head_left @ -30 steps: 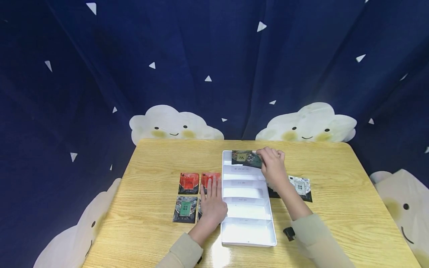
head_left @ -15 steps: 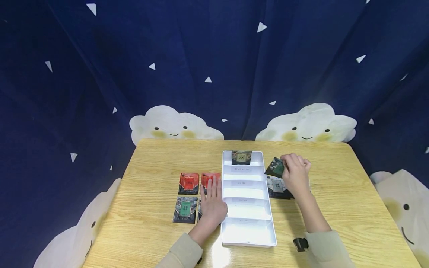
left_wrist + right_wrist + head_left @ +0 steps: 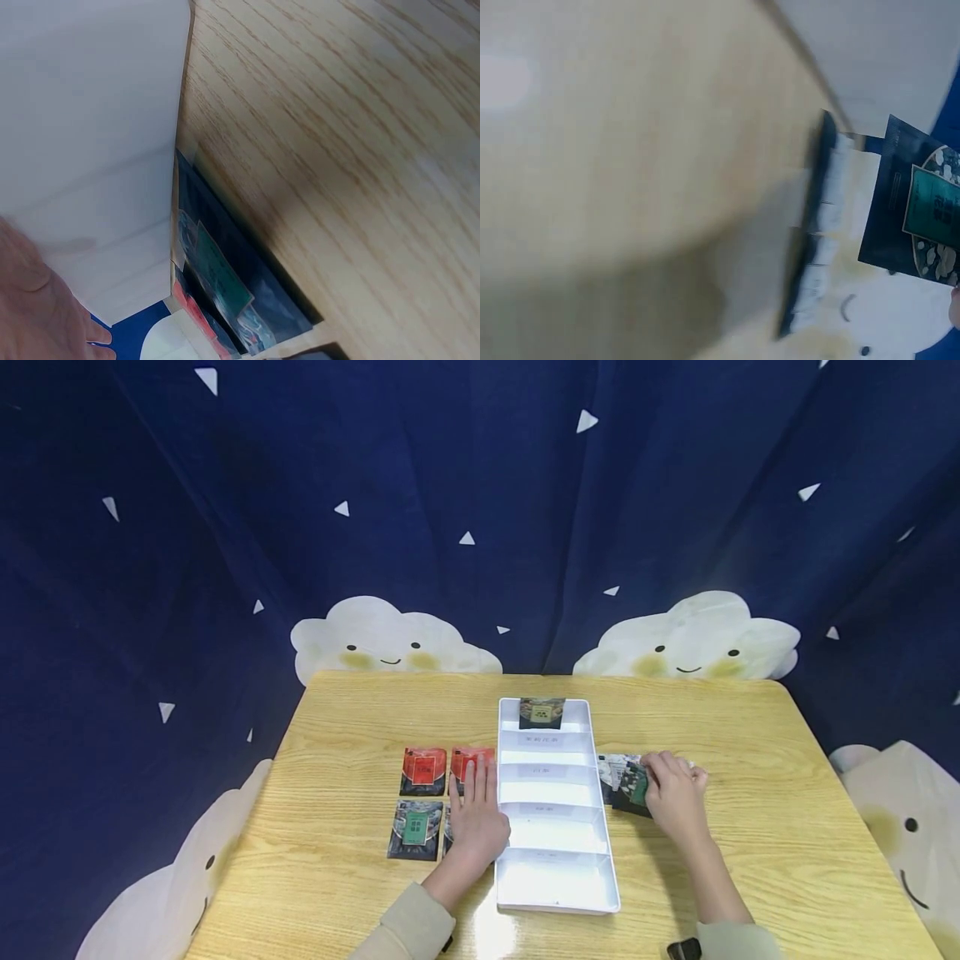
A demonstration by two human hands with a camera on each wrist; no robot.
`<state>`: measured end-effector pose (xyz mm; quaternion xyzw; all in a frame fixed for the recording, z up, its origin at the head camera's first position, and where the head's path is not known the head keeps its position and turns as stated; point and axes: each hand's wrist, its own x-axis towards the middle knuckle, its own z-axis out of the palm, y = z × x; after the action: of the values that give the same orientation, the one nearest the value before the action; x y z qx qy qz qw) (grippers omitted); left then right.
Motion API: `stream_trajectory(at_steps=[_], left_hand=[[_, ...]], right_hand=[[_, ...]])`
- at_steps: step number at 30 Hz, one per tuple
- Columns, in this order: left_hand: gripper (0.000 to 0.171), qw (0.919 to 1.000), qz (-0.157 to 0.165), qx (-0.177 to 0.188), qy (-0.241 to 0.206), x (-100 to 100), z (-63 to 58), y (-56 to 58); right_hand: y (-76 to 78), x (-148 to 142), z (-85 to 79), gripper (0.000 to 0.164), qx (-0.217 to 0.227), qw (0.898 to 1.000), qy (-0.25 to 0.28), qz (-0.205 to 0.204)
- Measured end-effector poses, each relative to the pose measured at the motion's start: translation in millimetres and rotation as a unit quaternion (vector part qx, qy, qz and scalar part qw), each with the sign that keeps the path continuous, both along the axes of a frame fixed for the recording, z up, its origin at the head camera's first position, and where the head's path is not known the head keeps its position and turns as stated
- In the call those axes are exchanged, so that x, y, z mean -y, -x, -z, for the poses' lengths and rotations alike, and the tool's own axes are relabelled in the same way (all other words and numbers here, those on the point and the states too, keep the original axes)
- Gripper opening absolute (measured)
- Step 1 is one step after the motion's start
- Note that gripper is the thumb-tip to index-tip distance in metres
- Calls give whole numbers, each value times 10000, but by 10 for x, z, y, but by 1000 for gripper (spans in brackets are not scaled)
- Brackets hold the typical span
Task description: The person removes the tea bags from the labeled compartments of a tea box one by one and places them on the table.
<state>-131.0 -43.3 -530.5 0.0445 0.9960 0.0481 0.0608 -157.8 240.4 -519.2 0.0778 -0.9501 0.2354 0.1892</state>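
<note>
My right hand pinches a black sachet with a green label to the right of the tray. That sachet hangs tilted in the right wrist view, with a fingertip at its edge. Below it lie white-and-black sachets, partly covered by it and the hand. My left hand rests along the left wall of the white divided tray, fingers straight over a red sachet. A dark sachet with a yellowish label leans in the tray's farthest compartment.
Left of the tray lie another red sachet and a black one with a green label. A further sachet is mostly hidden under the left hand. Blue curtain with clouds surrounds the wooden table.
My right hand has carried the green-labelled sachet from over the tray's far compartment to the right, then toward me over the white-and-black sachets. My left hand has stayed in place.
</note>
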Motion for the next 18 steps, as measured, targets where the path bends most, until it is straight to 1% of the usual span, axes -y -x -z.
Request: stream_trajectory(at_steps=[7,14,18], left_hand=[[73,10000,1,-52,32,-5,-11,-2],[73,9999,16,-73,70,-4,4,3],[72,9999,32,-73,96,-4,6,4]], right_hand=[[-160,11,350,15,292,9990,-338,-83],[-206,10,659,10,121,9985,-520,-85],[-230,8,765,12,263,9979,-596,-46]])
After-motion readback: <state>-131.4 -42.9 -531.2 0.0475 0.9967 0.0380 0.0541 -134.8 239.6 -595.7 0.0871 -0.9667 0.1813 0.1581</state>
